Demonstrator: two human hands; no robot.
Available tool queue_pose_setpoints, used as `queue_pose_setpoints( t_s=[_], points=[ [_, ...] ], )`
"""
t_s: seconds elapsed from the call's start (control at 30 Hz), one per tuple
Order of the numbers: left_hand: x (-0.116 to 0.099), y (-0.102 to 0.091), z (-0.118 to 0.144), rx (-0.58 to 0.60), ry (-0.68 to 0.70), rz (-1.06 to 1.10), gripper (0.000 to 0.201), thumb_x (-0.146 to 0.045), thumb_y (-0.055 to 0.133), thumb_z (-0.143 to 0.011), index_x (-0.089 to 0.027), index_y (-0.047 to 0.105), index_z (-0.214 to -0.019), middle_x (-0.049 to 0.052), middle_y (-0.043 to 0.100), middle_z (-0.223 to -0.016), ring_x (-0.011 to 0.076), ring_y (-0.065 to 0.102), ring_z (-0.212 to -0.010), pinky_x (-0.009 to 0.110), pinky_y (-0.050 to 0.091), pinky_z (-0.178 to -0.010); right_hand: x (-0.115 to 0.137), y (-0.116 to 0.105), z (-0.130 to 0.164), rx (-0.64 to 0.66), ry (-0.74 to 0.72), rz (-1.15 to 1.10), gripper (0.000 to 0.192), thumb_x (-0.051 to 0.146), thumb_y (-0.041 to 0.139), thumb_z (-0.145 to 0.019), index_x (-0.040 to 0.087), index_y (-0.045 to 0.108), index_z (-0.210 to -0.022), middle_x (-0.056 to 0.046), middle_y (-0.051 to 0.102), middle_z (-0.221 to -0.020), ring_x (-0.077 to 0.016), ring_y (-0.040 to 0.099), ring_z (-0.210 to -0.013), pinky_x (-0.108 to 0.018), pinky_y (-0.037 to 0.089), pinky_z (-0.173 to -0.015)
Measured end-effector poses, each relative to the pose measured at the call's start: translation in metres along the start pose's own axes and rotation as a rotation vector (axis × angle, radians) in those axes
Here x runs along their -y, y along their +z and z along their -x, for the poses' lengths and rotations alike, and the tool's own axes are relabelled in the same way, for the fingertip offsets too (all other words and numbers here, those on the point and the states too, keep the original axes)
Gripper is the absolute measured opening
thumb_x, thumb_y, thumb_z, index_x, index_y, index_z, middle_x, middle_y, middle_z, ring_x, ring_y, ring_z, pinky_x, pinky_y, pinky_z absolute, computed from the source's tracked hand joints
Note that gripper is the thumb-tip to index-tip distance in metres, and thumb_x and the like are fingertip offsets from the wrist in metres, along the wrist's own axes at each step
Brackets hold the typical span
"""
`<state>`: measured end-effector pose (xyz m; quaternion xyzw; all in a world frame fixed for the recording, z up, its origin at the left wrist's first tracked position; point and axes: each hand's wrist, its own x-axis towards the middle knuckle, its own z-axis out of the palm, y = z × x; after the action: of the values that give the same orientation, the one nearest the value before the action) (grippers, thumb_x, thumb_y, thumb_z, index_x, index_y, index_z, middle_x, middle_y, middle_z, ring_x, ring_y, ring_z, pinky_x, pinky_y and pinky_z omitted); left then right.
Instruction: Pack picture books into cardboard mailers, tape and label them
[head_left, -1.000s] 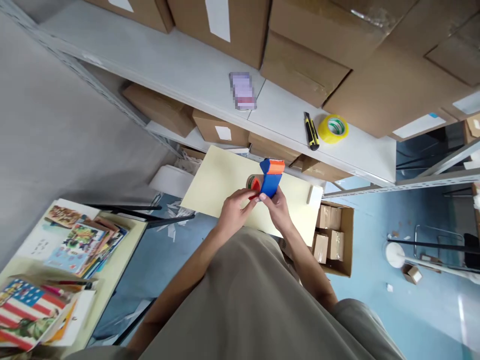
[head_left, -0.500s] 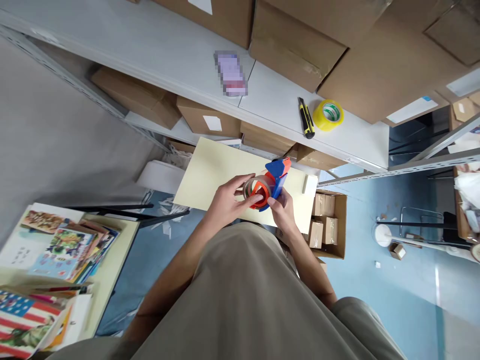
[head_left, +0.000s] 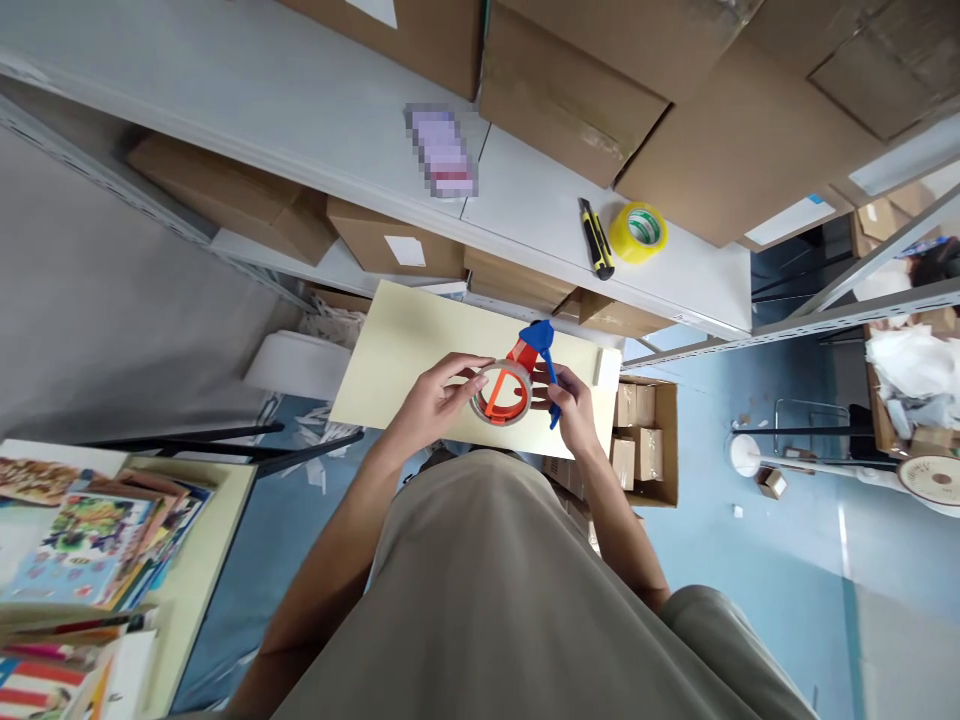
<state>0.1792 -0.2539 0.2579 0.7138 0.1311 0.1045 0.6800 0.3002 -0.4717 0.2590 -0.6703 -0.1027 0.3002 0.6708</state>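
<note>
One blue and orange plastic tape dispenser (head_left: 531, 368) with a roll of clear packing tape (head_left: 501, 392) on its orange hub is held in both hands, just above the pale yellow rectangular tabletop (head_left: 405, 355). The left hand (head_left: 433, 399) is curled around the left rim of the roll, thumb and fingertips pinching its edge. The right hand (head_left: 576, 408) is closed on the blue handle at the right side of the dispenser.

The dispenser looks light and rigid, hard plastic that should not flex in the grip. The roll itself is probably stiff at its core, smooth and a little slippery on its outer face, and sticky wherever a loose end lies. The handle seems the firm place to hold; the roll is best taken by its rim. The orange front end likely carries a cutting edge, though no blade can be made out, so fingers are better kept off it.

Behind the tabletop, on the grey shelf board (head_left: 540, 215), lie one yellow roll of tape (head_left: 637, 231) and one black and yellow utility knife (head_left: 595, 237) just beside it. Right of the tabletop stands one open cardboard carton (head_left: 670, 440) with several small wrapped boxes; their number cannot be told.
</note>
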Motion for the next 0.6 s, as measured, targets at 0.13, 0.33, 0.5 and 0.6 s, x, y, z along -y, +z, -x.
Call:
queue_pose_setpoints(
  t_s=[0.13,0.33,0.5,0.6],
  points=[
    [0.002,0.006,-0.001,-0.026,0.035,-0.115,0.044,-0.057,0.06,-0.115,-0.021,0.078,-0.131,0.015,0.079,-0.137,0.0245,0.08,-0.111,0.033,0.068,-0.088,-0.002,0.011,0.007,-0.134,-0.061,0.079,0.053,0.064,0.087,-0.085,0.025,0.072,-0.118,-0.006,0.08,-0.109,-0.0229,0.08,-0.086,-0.038,0.074,-0.069],
    [0.007,0.005,-0.003,-0.025,0.223,-0.348,0.032,-0.037,0.05,-0.119,-0.024,0.075,-0.133,0.012,0.079,-0.133,0.0253,0.076,-0.125,0.039,0.063,-0.109,-0.013,0.014,-0.005,-0.092,0.062,-0.031,0.058,0.074,0.08,-0.084,0.024,0.073,-0.112,-0.008,0.078,-0.11,-0.0237,0.079,-0.083,-0.032,0.07,-0.051],
    [0.005,-0.007,-0.011,0.05,0.273,-0.385,0.026,-0.033,0.054,-0.118,-0.028,0.072,-0.137,0.009,0.076,-0.137,0.0232,0.076,-0.127,0.039,0.064,-0.112,-0.009,0.012,-0.012,-0.053,-0.019,0.065,0.059,0.073,0.086,-0.085,0.026,0.073,-0.118,-0.004,0.076,-0.101,-0.0209,0.076,-0.083,-0.032,0.072,-0.058],
    [-0.001,0.005,-0.01,-0.08,0.223,-0.264,0.042,-0.045,0.072,-0.11,-0.025,0.061,-0.145,0.013,0.074,-0.143,0.0273,0.075,-0.134,0.045,0.064,-0.116,-0.001,0.014,-0.015,-0.107,-0.071,0.053,0.06,0.077,0.08,-0.089,0.025,0.072,-0.118,-0.005,0.075,-0.102,-0.0207,0.076,-0.081,-0.031,0.069,-0.056]
  ],
)
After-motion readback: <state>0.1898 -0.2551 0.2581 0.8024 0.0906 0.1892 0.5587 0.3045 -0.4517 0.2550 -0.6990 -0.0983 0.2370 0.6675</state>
